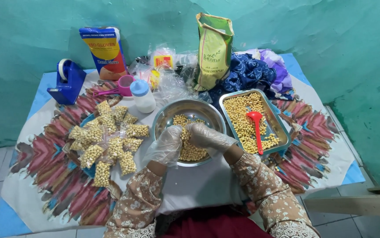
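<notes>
Both of my hands wear clear plastic gloves and meet over a round steel bowl (169, 115) that holds loose chickpeas (193, 151). My left hand (167, 144) and my right hand (207, 135) pinch together a small clear packet of chickpeas (185, 133) above the bowl. To the right of the bowl lies a rectangular steel tray (273, 118) full of chickpeas with a red spoon (256, 128) in it. Left of the bowl is a heap of several filled small packets (108, 141).
At the back stand a blue tape dispenser (68, 81), a box of gloves (106, 50), a pink cup (125, 84), a white bottle with a blue cap (143, 94), a tall green chickpea bag (213, 48), loose plastic bags (172, 83) and blue cloth (245, 72). A patterned cloth (62, 176) covers the floor.
</notes>
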